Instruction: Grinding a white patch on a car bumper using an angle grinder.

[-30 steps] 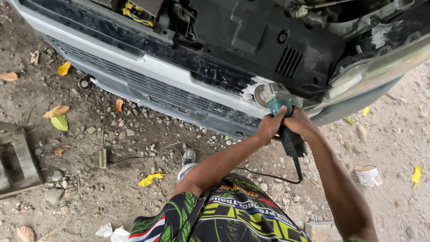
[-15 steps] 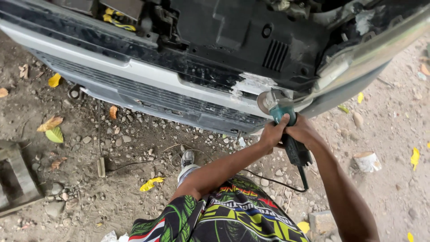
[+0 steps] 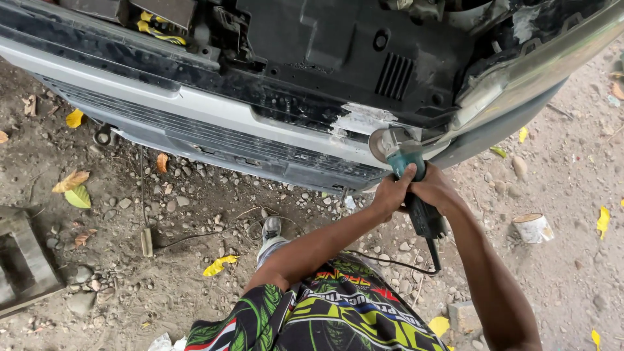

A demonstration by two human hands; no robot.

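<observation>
Head view showed both hands wrapped around a teal-and-black grinder (image 3: 411,182): left hand (image 3: 390,195) clenched on its neck, right hand (image 3: 437,192) closed on the body. Its round disc (image 3: 383,143) met the grey bumper (image 3: 214,117) beside a scraped, whitish patch (image 3: 361,120). Gravelly dirt (image 3: 195,260) lay below.
</observation>
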